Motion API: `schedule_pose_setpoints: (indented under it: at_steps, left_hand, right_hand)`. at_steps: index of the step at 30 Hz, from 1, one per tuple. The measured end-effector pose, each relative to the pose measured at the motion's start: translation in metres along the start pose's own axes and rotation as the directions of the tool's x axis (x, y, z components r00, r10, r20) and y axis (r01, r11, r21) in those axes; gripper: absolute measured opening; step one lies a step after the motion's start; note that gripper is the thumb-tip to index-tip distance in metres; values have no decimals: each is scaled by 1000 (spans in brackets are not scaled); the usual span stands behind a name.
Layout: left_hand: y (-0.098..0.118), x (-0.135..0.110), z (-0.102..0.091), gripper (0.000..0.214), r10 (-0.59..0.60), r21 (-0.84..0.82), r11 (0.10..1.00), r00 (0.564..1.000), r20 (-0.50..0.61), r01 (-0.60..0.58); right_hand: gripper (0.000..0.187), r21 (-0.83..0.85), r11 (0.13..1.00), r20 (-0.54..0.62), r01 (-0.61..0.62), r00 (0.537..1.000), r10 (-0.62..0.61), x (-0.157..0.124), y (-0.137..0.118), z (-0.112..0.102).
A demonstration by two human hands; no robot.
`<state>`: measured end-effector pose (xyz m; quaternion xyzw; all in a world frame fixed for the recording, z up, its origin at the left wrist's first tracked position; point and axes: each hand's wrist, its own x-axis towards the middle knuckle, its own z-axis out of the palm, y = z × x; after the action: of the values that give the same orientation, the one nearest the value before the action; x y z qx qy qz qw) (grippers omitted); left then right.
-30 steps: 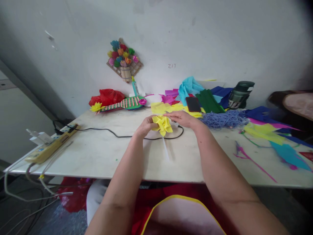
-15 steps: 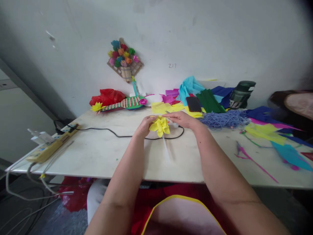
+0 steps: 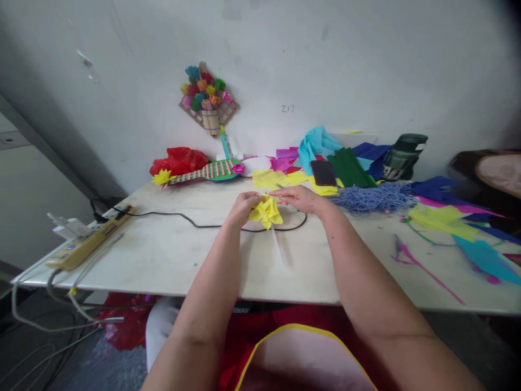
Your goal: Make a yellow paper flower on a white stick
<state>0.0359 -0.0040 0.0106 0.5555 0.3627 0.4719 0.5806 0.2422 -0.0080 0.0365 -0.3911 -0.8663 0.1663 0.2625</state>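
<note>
Between my hands, above the middle of the table, is a yellow paper flower (image 3: pixel 267 212) with pointed petals. A pale, translucent stick (image 3: pixel 277 248) shows below it, pointing toward me. My left hand (image 3: pixel 244 207) is closed on the flower's left edge. From the right, my right hand (image 3: pixel 297 197) pinches the flower's far petal, fingers stretched across toward the left hand. The exact fingertip contact is partly hidden behind the petals. Scissor tips (image 3: pixel 279 186) appear to poke out just beyond my right hand.
A black cable (image 3: pixel 195 224) runs from the power strip (image 3: pixel 87 239) to behind my hands. At the back lie a green paper guitar (image 3: pixel 222 170), a phone (image 3: pixel 323 173), crepe paper (image 3: pixel 350 168), blue-purple yarn (image 3: pixel 372 198) and a dark bottle (image 3: pixel 404 157). Paper scraps (image 3: pixel 442 221) lie at right.
The flower's upper petals have shifted and now look more folded, with one far petal raised between my fingers. Both hands stay in nearly the same place.
</note>
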Motion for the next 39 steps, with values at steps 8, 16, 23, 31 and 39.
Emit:
schedule_pose_setpoints:
  at_steps: [8,16,23,31,39]
  left_hand:
    - [0,0,1,18,-11,-2,1000,1000,-25,11]
    - [-3,3,1,13,-21,-64,998,1000,-14,21]
    - [-4,5,-1,13,-32,-134,991,999,-2,31]
    - [-4,4,0,14,-31,-108,994,1000,-5,30]
    - [-2,2,1,16,-22,-72,997,1000,-6,21]
  right_hand:
    - [39,-6,1000,-9,9,1000,-9,1,0,1]
    - [33,-124,992,-49,2,999,-8,1,-3,1]
    - [32,-170,986,-68,-4,998,-8,2,-5,1]
    - [33,-181,983,-68,16,997,-29,3,-3,1]
    - [34,-153,988,-73,12,997,-24,2,-8,1]
